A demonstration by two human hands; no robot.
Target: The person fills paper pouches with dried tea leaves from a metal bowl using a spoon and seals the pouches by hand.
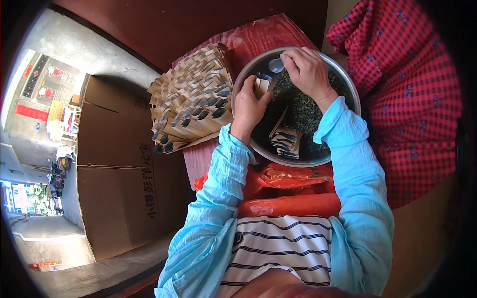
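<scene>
A small paper packet (262, 85) with a dark inner side is held upright between the thumb and fingers of my left hand (250, 105), over the left part of a metal basin (354, 94). My right hand (308, 70) pinches the end of a small clear scoop (276, 65) above the basin, just right of the packet. Dark dried leaves (304, 107) lie in the basin. Several flat paper packets (286, 143) rest in a fanned stack at its near side. Whether the scoop holds anything is too small to tell.
Left of the basin stands a block of many upright paper packets (191, 94). Red plastic bags (293, 202) lie between the basin and my body. A large cardboard box (117, 174) is at the left, a red checkered cloth (407, 94) at the right.
</scene>
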